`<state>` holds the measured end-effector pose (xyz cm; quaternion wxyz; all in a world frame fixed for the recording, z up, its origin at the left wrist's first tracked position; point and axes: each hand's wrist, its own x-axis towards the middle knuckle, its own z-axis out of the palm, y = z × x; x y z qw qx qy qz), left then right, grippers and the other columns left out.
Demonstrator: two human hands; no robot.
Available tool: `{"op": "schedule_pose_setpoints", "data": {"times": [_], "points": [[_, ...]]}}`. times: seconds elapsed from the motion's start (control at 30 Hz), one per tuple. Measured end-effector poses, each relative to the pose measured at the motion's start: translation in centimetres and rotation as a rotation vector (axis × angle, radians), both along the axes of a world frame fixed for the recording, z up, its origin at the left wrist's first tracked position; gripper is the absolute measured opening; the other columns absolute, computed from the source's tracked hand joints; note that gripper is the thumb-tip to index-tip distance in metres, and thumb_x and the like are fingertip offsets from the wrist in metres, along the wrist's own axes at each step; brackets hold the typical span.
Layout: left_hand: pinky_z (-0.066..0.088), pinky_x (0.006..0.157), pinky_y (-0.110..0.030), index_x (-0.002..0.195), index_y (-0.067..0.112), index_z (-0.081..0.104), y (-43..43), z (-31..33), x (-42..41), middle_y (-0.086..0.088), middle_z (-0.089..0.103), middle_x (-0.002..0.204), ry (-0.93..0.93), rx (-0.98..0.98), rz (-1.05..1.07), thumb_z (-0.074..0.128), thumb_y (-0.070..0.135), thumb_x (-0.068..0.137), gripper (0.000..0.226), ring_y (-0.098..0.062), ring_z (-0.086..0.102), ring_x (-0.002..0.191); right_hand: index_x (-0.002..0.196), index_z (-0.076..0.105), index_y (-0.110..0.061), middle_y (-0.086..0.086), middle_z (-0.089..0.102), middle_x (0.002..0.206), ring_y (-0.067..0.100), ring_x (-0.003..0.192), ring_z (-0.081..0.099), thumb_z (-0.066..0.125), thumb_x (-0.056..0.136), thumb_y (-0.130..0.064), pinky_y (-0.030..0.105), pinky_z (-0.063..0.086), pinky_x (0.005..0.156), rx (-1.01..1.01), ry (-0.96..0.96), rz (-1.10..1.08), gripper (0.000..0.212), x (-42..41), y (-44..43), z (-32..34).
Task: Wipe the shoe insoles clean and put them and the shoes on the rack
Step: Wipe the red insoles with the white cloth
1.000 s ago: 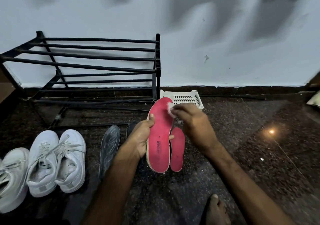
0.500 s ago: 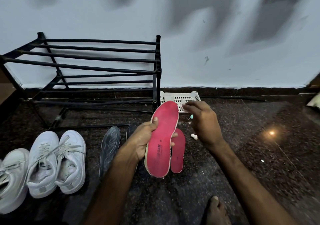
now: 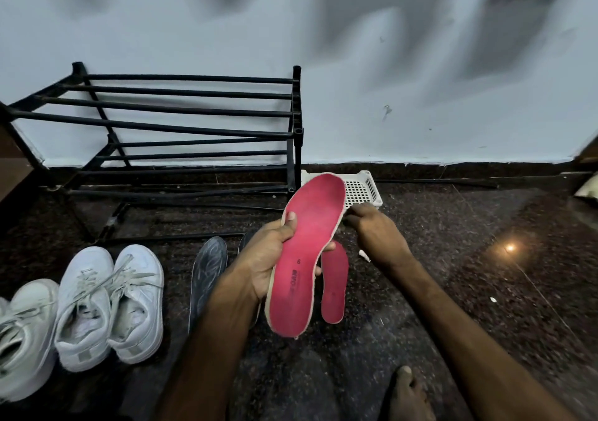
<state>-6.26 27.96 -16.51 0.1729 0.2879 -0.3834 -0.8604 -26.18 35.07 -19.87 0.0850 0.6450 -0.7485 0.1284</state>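
At six o'clock, nearest the camera, a bare foot (image 3: pixel 408 394) rests on the dark speckled stone floor (image 3: pixel 469 220). Above it, near the middle of the view, the left hand (image 3: pixel 267 260) grasps a large red foam insole with a pale rim (image 3: pixel 309 259). The thumb lies over its left edge and fingertips show past its right edge. The insole is held off the floor, tilted, with its toe end pointing to about one o'clock.

At three o'clock from that insole the right hand (image 3: pixel 380 237) reaches forward, knuckles up. Its fingers are bent at the insole's far edge, and whether they hold anything cannot be told. A small white scrap (image 3: pixel 364 255) lies on the floor just beside that wrist.

A second red insole (image 3: pixel 335 288) lies flat on the floor, partly behind the held one, at its four o'clock. A dark grey insole (image 3: pixel 207 271) lies at nine o'clock from the left hand. Further out at eight o'clock stands a pair of white lace-up sneakers (image 3: pixel 110 307), with a third white shoe (image 3: pixel 22 333) at the frame's left edge.

Beyond the hands, at twelve o'clock, sits a white perforated plastic basket (image 3: pixel 364 187), partly hidden by the insole's toe. The black metal tube rack (image 3: pixel 181 129) stands at ten o'clock against the pale wall (image 3: pixel 420 64), its bars bare.
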Motion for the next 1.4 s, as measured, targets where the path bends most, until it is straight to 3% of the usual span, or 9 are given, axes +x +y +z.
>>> {"op": "schedule_pose_setpoints", "data": {"times": [0.2,0.33,0.57,0.77,0.87,1.0,1.2,1.3,1.4], "points": [[0.058,0.048,-0.042,0.117,0.000,0.053,-0.6,-0.2,-0.3,-0.030,0.071,0.091,-0.124,-0.104,0.089,0.043,0.032,0.102,0.038,-0.032,0.071,0.067,0.102,0.073,0.002,0.015,0.069,0.103,0.027,0.093,0.066,0.060,0.065,0.020,0.027,0.054,0.085,-0.561,-0.249,-0.083,0.044,3.2,1.5,2.2],[0.057,0.048,-0.037,0.100,0.004,0.062,-0.3,-0.5,-0.7,-0.012,0.067,0.067,-0.099,-0.073,0.152,0.047,0.029,0.101,0.029,-0.022,0.064,0.051,0.106,0.070,-0.002,0.012,0.067,0.106,0.022,0.098,0.058,0.063,0.083,-0.008,0.028,0.054,0.067,-0.370,-0.018,0.223,0.025,6.7,0.6,0.4],[0.057,0.047,-0.038,0.117,-0.001,0.055,0.1,0.3,0.3,-0.033,0.068,0.101,-0.087,-0.060,0.020,0.044,0.034,0.102,0.041,-0.033,0.071,0.069,0.098,0.068,0.001,0.014,0.064,0.100,0.034,0.094,0.060,0.062,0.073,0.006,0.044,0.057,0.063,-0.054,0.016,0.006,0.027,1.5,0.3,-0.7],[0.057,0.045,-0.038,0.116,-0.002,0.052,-0.5,0.1,0.0,-0.029,0.070,0.099,-0.116,-0.088,0.067,0.043,0.029,0.103,0.035,-0.032,0.073,0.076,0.102,0.074,0.000,0.011,0.070,0.102,0.022,0.093,0.066,0.061,0.066,0.025,0.027,0.054,0.086,-0.615,-0.345,-0.093,0.045,2.3,1.5,2.4],[0.056,0.044,-0.037,0.108,-0.002,0.056,-0.3,0.1,0.0,-0.021,0.070,0.075,-0.117,-0.113,0.030,0.049,0.011,0.100,0.017,-0.026,0.068,0.055,0.106,0.071,0.001,0.014,0.067,0.109,0.022,0.099,0.063,0.069,0.068,0.015,0.016,0.048,0.089,-0.438,-0.238,0.161,0.041,5.7,0.9,2.8],[0.053,0.040,-0.031,0.096,0.000,0.060,-0.4,0.0,0.1,-0.012,0.060,0.058,-0.095,-0.136,0.007,0.045,-0.011,0.094,0.019,-0.019,0.060,0.042,0.106,0.070,-0.003,0.009,0.067,0.106,0.026,0.097,0.063,0.072,0.079,-0.003,0.033,0.055,0.077,-0.243,-0.072,0.430,0.027,6.0,-0.4,1.2],[0.055,0.043,-0.033,0.117,-0.011,0.056,0.4,-0.1,0.0,-0.037,0.064,0.102,-0.067,-0.116,-0.176,0.047,-0.003,0.097,0.023,-0.027,0.071,0.058,0.093,0.072,-0.003,0.010,0.068,0.093,0.031,0.086,0.062,0.061,0.081,-0.011,0.042,0.057,0.062,0.007,0.113,0.331,0.019,1.3,-3.1,2.2],[0.057,0.045,-0.037,0.121,-0.010,0.054,0.1,-0.7,-0.3,-0.040,0.061,0.108,-0.050,-0.075,-0.125,0.046,-0.002,0.098,0.025,-0.029,0.073,0.067,0.095,0.074,-0.002,0.012,0.070,0.096,0.033,0.089,0.065,0.071,0.070,0.001,0.041,0.058,0.073,-0.140,-0.060,0.191,0.025,0.1,-2.4,2.9],[0.057,0.044,-0.037,0.119,-0.007,0.053,-0.5,-1.5,-0.2,-0.033,0.068,0.093,-0.056,-0.073,-0.072,0.046,-0.002,0.098,0.023,-0.029,0.071,0.060,0.104,0.072,-0.001,0.013,0.069,0.105,0.029,0.097,0.064,0.063,0.074,-0.003,0.033,0.054,0.085,-0.382,-0.160,0.144,0.032,2.2,-0.4,3.3]]}}
